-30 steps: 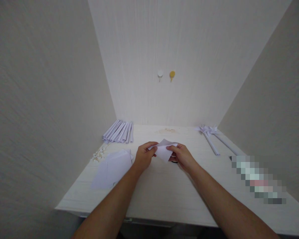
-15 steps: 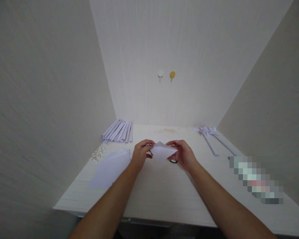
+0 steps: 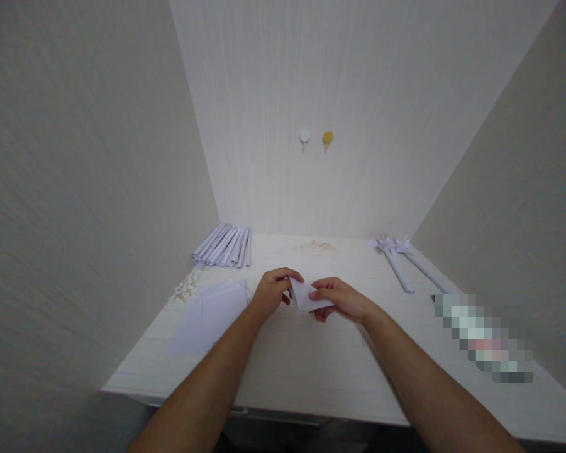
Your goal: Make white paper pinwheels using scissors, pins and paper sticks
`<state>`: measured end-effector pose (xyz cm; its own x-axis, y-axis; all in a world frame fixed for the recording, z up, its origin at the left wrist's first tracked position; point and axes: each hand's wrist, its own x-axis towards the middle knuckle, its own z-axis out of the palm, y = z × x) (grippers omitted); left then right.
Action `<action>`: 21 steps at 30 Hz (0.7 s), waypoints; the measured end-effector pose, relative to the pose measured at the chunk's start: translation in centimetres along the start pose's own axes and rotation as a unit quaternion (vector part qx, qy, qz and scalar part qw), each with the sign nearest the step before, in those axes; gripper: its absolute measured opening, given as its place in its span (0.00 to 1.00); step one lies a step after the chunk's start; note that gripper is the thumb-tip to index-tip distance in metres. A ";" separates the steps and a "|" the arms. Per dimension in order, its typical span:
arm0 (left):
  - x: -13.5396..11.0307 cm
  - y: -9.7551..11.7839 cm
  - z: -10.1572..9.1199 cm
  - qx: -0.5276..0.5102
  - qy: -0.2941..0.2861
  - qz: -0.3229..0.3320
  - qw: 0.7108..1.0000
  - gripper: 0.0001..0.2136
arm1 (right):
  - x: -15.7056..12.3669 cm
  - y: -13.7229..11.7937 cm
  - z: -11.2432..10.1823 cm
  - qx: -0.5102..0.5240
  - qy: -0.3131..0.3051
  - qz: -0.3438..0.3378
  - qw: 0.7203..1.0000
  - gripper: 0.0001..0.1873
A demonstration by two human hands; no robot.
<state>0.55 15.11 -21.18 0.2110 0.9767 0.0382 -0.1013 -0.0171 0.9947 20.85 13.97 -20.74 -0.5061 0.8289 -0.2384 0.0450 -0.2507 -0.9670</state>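
A small piece of folded white paper (image 3: pixel 302 298) is held between my two hands above the middle of the table. My left hand (image 3: pixel 272 290) pinches its upper left corner, thumb and forefinger closed on it. On the other side my right hand (image 3: pixel 342 298) grips the right part, the thumb lying across the front of the paper and other fingers behind it. A crease runs down the paper from the upper left corner. To the left of my left forearm lies a stack of flat white paper sheets (image 3: pixel 212 316).
Rolled paper tubes (image 3: pixel 226 245) lie in a row at the back left, beside a white openwork ornament (image 3: pixel 187 286). Two tubes with folded paper tops (image 3: pixel 393 248) lie at the back right. A blurred-out item (image 3: pixel 483 340) lies on the right. Two hooks (image 3: pixel 327 138) hang on the wall.
The folded paper has turned and tilted, its right side now lower. My right hand has moved inward and slightly down, its thumb now across the paper's front.
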 end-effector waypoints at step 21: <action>0.3 -0.6 -0.1 -0.023 -0.023 0.022 0.999 0.16 | 0.1 0.4 -0.1 0.012 -0.028 -0.001 1.000 0.14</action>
<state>0.54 15.42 -21.81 0.2496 0.9645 0.0867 -0.1561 -0.0483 0.9866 20.88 14.01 -21.20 -0.5536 0.8002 -0.2305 0.0232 -0.2619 -0.9648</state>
